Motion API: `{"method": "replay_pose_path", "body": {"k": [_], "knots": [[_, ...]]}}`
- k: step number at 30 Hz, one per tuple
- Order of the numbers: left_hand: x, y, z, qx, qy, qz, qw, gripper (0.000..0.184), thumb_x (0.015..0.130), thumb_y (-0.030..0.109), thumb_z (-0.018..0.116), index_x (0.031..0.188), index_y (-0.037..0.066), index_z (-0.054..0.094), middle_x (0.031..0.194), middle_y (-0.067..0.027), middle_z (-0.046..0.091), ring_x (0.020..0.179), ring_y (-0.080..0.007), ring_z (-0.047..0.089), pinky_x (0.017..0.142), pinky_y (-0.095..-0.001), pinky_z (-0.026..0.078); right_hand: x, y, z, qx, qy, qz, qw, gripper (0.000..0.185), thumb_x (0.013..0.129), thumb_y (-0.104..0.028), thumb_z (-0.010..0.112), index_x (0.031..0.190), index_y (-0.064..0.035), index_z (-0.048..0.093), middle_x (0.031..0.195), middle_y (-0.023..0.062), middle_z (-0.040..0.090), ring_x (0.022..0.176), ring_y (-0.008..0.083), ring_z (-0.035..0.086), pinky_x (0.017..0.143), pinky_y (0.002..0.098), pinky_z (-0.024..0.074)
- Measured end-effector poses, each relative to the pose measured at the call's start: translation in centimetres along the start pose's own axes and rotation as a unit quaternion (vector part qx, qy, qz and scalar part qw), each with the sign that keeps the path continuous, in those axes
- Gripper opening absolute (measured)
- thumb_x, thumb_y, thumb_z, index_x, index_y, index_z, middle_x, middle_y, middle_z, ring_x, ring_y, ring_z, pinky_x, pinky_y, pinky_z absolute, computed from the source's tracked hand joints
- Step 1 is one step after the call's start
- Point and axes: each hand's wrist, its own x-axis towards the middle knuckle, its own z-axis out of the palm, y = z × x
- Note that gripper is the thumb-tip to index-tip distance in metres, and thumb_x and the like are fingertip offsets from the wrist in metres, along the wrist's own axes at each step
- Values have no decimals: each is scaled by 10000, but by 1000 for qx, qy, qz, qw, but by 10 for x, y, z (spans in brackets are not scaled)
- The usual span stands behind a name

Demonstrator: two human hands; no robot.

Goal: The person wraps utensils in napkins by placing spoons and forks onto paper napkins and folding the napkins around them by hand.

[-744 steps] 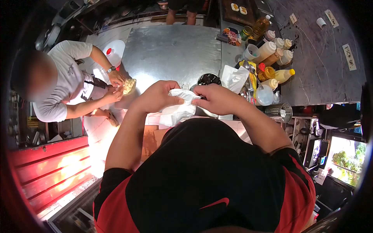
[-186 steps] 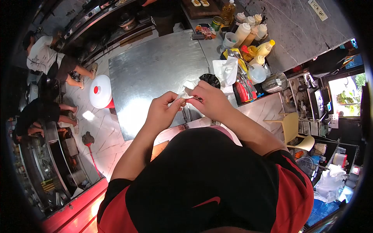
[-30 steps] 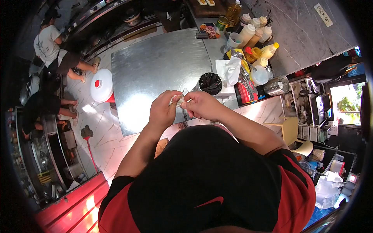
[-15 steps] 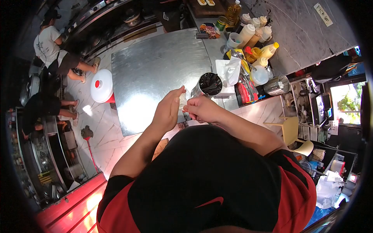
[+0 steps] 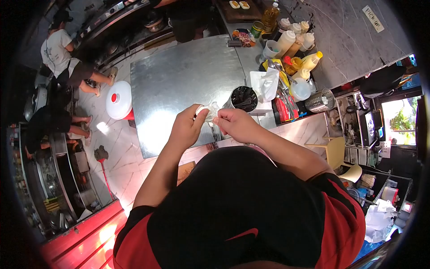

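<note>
My left hand (image 5: 189,127) is closed, with a crumpled white tissue (image 5: 203,110) pinched between thumb and fingers. Close beside it, my right hand (image 5: 236,124) is closed too, its thumb and fingertips pressed together at the tissue's edge; what they grip is too small to make out. Both hands are over the near edge of a steel-topped table (image 5: 179,76). Just beyond my right hand stands a perforated metal holder (image 5: 229,104) filled with dark-handled utensils (image 5: 244,98). A white tissue box (image 5: 262,107) with a tissue sticking out is right of that holder.
Squeeze bottles (image 5: 285,41), an oil bottle (image 5: 270,18) and a tray of utensils (image 5: 286,105) crowd the right side. A white-lidded bucket (image 5: 120,101) stands left of the table. Two people (image 5: 56,49) are at the left counters. A yellow chair (image 5: 338,154) is at right.
My left hand's fingers have gone from stretched out to curled around the white tissue, now plainly visible between the hands. My right hand stays closed, shifted slightly right.
</note>
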Motion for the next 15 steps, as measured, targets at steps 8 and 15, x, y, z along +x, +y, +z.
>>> {"method": "replay_pose_path", "body": {"k": [8, 15], "knots": [[-8, -6, -3, 39, 7, 62, 997, 321, 1139, 298, 589, 1100, 6, 718, 738, -49, 660, 650, -155, 621, 634, -332, 495, 12, 7, -11, 222, -115, 92, 964, 440, 1155, -465, 511, 1148, -32, 588, 958, 125, 737, 783, 274, 759, 706, 424, 627], [-14, 2, -8, -10, -56, 44, 997, 277, 1125, 258, 597, 1157, 15, 726, 893, -141, 745, 827, -289, 719, 774, -389, 551, 36, 39, -16, 474, -303, 177, 808, 664, 1175, -613, 286, 1345, -17, 525, 1101, 231, 732, 730, 349, 744, 691, 452, 642]]}}
